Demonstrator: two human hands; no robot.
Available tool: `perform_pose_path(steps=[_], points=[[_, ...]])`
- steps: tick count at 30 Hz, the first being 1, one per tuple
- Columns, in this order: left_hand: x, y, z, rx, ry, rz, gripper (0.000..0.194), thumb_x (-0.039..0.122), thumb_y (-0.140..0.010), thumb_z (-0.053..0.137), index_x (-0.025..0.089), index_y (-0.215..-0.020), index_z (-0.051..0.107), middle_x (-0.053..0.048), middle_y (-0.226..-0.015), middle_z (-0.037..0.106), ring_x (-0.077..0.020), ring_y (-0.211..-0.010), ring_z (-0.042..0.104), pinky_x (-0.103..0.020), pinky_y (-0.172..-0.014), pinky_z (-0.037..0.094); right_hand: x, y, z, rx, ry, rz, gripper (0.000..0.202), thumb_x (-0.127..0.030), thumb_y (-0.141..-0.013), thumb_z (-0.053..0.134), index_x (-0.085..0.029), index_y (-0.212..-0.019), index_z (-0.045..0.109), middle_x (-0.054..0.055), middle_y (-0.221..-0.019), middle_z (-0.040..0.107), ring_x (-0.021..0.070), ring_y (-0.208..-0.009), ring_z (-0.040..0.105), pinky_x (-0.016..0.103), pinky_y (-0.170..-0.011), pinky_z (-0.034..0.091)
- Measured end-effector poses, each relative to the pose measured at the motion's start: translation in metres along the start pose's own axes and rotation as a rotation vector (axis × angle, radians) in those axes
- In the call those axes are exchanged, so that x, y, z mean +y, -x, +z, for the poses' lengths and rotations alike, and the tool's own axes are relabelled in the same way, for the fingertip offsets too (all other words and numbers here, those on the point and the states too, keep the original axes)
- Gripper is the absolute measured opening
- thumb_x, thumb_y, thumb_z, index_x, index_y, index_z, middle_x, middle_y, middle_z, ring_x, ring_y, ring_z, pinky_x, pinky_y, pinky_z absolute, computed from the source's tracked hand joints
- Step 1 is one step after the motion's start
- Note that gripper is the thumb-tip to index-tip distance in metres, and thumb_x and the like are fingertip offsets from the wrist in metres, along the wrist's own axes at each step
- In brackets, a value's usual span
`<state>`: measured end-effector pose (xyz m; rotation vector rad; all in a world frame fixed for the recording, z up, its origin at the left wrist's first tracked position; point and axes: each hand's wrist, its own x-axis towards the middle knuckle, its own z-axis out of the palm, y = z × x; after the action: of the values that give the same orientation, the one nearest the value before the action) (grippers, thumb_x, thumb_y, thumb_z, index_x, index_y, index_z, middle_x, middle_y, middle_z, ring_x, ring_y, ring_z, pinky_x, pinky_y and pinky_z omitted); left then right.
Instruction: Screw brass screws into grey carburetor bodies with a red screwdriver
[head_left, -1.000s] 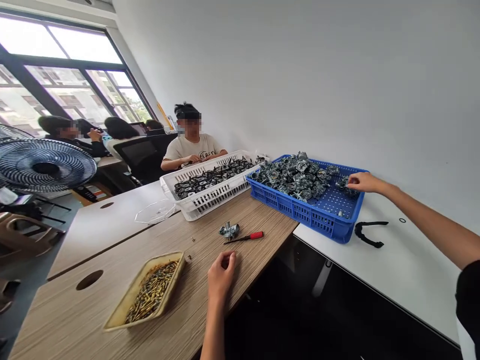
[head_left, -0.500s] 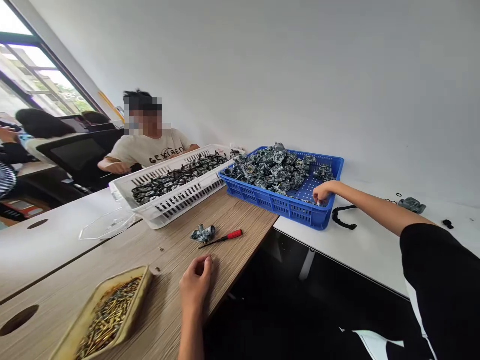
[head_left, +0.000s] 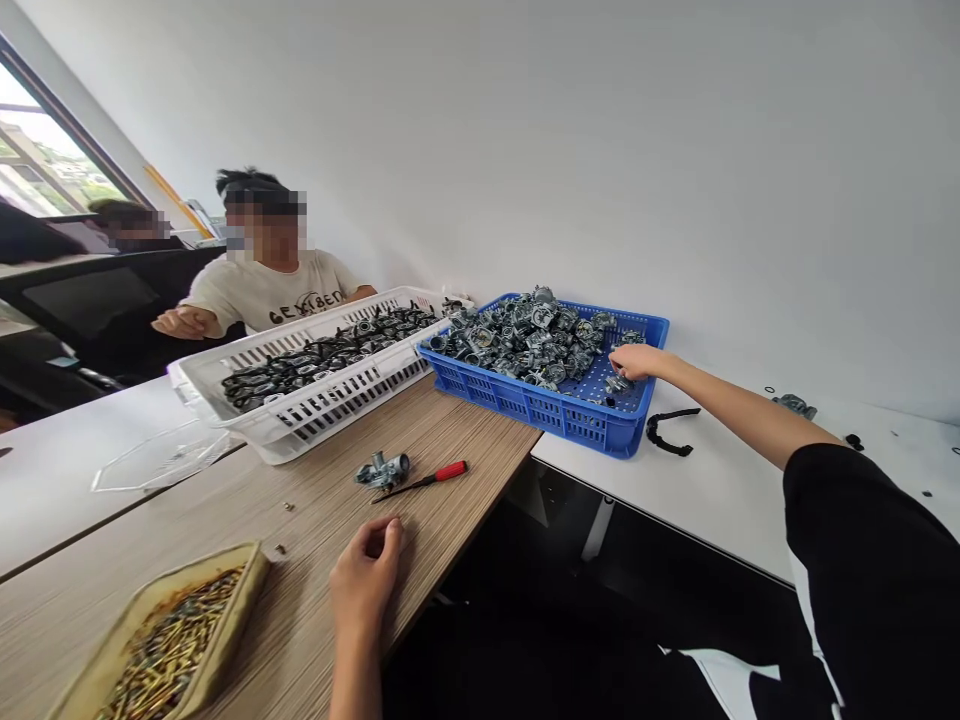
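My right hand reaches into the right end of the blue crate, its fingers closed at a small metal part. Grey metal carburetors are heaped in the left and middle of that crate. Resting on the wood-grain table, my left hand has its fingers curled together; whether anything is inside is hidden. Beyond it lie a single carburetor and a screwdriver with a red and black handle.
A white basket of dark metal parts stands left of the crate. A tray of brass-coloured pieces is at the lower left. A black curved part lies right of the crate. A person sits behind the basket.
The view has turned slightly right. My right hand has moved from the crate's near right corner farther in, and a metal part now shows beneath its fingers. My left hand keeps its pose.
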<state>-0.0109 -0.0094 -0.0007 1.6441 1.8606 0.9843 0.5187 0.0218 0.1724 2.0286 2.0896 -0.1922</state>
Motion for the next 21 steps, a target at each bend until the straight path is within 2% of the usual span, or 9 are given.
perform_pose_path(steps=[4,8,11,14,17,21], points=[[0.005,0.002,-0.001,-0.005,-0.023,-0.024,0.036,0.055,-0.078,0.056,0.024,-0.089,0.071,-0.005,-0.085,0.077,-0.0276,-0.086,0.071,-0.037,-0.077,0.053,0.004,0.021,-0.022,0.161,0.008,0.073,0.017,-0.023,-0.094,0.059,-0.017,-0.108,0.065,0.014,-0.119,0.069,0.0246,-0.107,0.063,0.028,-0.078,0.044],[0.010,0.004,-0.002,0.021,-0.038,-0.044,0.028,0.049,-0.078,0.058,0.025,-0.087,0.070,-0.001,-0.082,0.075,-0.0282,-0.090,0.070,-0.038,-0.082,0.053,0.005,0.043,-0.038,0.265,-0.004,0.121,0.017,-0.030,-0.101,0.053,-0.018,-0.109,0.062,0.014,-0.121,0.069,0.0237,-0.106,0.063,0.027,-0.080,0.043],[0.012,0.004,-0.002,0.019,-0.019,-0.055,0.026,0.047,-0.079,0.058,0.024,-0.087,0.070,-0.001,-0.080,0.074,-0.0283,-0.091,0.070,-0.039,-0.084,0.054,0.005,0.057,-0.045,0.286,-0.015,0.136,0.018,-0.033,-0.102,0.052,-0.019,-0.106,0.062,0.013,-0.116,0.071,0.0231,-0.101,0.064,0.027,-0.079,0.042],[0.012,0.004,-0.002,0.006,0.008,-0.054,0.029,0.047,-0.079,0.057,0.023,-0.089,0.070,-0.003,-0.083,0.075,-0.0272,-0.091,0.070,-0.038,-0.085,0.053,0.004,0.070,-0.048,0.286,-0.064,0.136,0.018,-0.030,-0.101,0.050,-0.019,-0.101,0.064,0.012,-0.111,0.073,0.0214,-0.096,0.064,0.027,-0.078,0.042],[0.010,0.003,-0.002,-0.007,0.035,-0.030,0.033,0.049,-0.079,0.057,0.021,-0.089,0.070,-0.006,-0.085,0.076,-0.0265,-0.089,0.070,-0.038,-0.086,0.053,0.004,0.081,-0.049,0.294,-0.199,0.103,0.018,-0.028,-0.099,0.049,-0.018,-0.097,0.065,0.009,-0.105,0.073,0.0198,-0.092,0.064,0.028,-0.082,0.044],[0.007,0.002,-0.001,0.012,0.049,-0.005,0.036,0.050,-0.077,0.056,0.020,-0.088,0.071,-0.007,-0.084,0.076,-0.0251,-0.083,0.071,-0.037,-0.082,0.053,-0.001,0.091,-0.049,0.281,-0.472,0.044,0.023,-0.036,-0.097,0.049,-0.018,-0.096,0.064,0.008,-0.094,0.071,0.0186,-0.086,0.063,0.029,-0.079,0.051]])
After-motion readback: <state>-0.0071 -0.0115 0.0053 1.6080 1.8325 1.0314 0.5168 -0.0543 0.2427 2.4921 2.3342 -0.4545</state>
